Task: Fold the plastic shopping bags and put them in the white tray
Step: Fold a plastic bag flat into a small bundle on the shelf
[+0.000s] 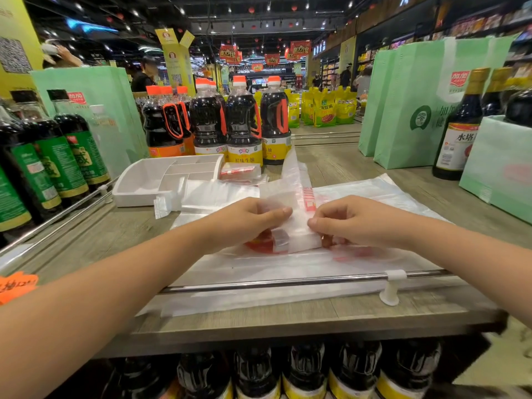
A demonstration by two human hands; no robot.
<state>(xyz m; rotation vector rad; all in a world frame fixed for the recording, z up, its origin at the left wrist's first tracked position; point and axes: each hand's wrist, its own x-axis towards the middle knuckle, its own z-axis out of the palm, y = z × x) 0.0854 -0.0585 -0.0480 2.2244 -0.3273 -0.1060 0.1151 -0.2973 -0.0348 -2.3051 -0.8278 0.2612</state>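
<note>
Hands pinching same half-folded plastic bag (299, 231) on shelf (431, 180): left hand (247, 218), right hand (354, 221); white tray (138, 180) back-left.

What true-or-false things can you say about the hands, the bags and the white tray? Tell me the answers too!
1. The left hand and right hand both pinch the folded bag. True.
2. The white tray stands to the right of the hands. False: it stands to their left, farther back.
3. The bottles behind the tray have blue caps. False: their caps are orange.
4. A flat bag lies spread under the folded bag. True.
</note>
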